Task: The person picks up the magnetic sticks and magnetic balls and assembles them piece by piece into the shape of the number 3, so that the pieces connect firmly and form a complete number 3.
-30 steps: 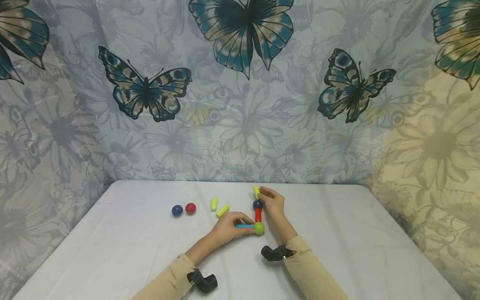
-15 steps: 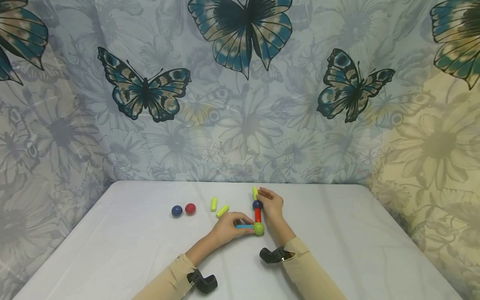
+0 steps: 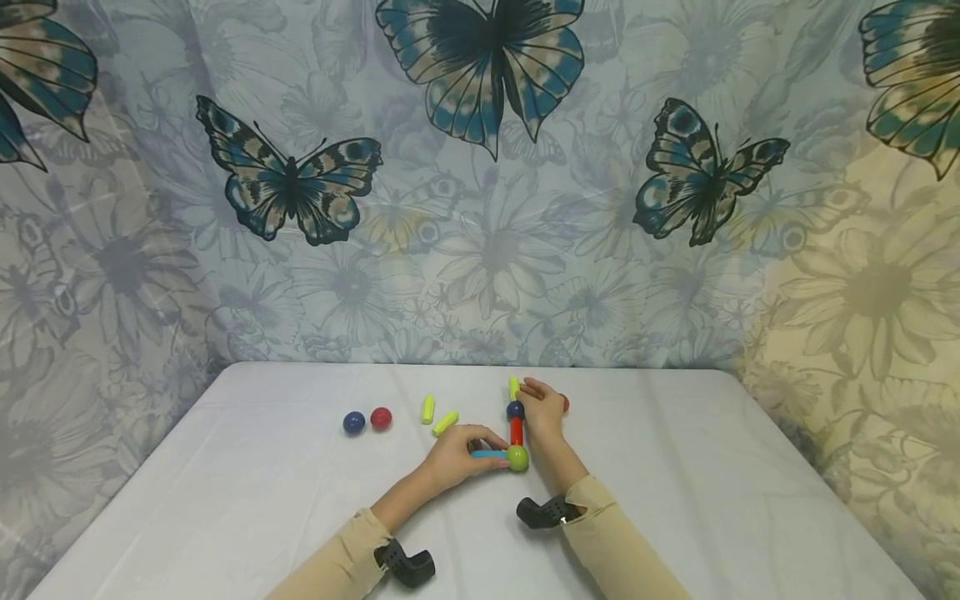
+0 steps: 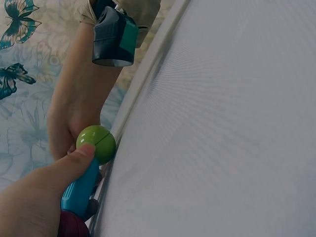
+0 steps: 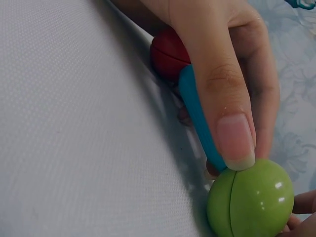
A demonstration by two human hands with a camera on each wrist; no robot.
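Head view. Landmark: green ball [image 3: 518, 458]. My left hand [image 3: 457, 458] pinches the blue stick [image 3: 489, 453] just left of it, the finger gap narrow. Beyond the green ball, in line: red stick [image 3: 516, 431], dark blue ball [image 3: 515, 410], yellow stick [image 3: 513, 387]. My right hand [image 3: 543, 410] appears to pinch the yellow stick beside the dark blue ball; thumb not discernible. Judgement: brace at the green ball, press straight along the line; sideways force could twist the joints. Left of and beyond the green ball: spare blue ball [image 3: 354, 422], spare red ball [image 3: 381, 417], upright-lying yellow piece [image 3: 428, 409], slanted yellow piece [image 3: 446, 422]; my left hand partly blocks the way there. Half-hidden red ball [image 3: 565, 403] beyond, rightward.

Left wrist view. Thumb reaches the green ball; dark red ball [image 4: 73, 224] at the blue stick's opposite end.

Right wrist view. Same left-hand pinch, thumbtip against the green ball. Right fingertips at the edge, grip not shown.
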